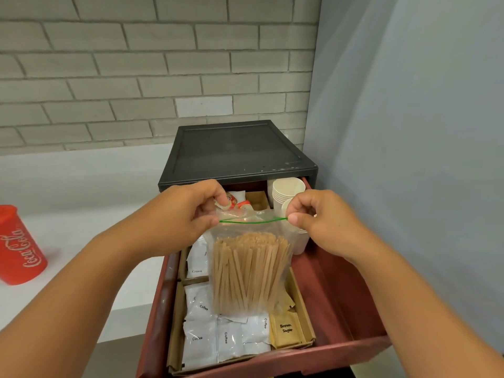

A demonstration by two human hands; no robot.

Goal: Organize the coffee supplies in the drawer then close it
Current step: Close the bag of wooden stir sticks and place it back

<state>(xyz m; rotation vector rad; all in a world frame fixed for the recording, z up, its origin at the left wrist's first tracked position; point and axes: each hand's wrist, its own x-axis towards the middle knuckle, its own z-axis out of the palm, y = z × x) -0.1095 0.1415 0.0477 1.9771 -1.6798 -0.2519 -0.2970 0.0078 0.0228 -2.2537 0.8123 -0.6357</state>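
Observation:
A clear zip bag of wooden stirrers (249,271) hangs upright over the open red drawer (338,301). My left hand (188,214) pinches the left end of its green zip strip and my right hand (313,214) pinches the right end. Under the bag, a cardboard insert holds white coffee sachets (207,336), a cream sachet (196,257) and brown sugar sachets (286,330). White paper cups (289,190) lie stacked at the drawer's back right, with small creamer pots (234,200) beside them.
The drawer belongs to a black cabinet (234,151) standing on a white counter (81,186) against a brick wall. A grey wall (409,159) runs close on the right. A red Coca-Cola cup (19,246) stands on the counter at the far left.

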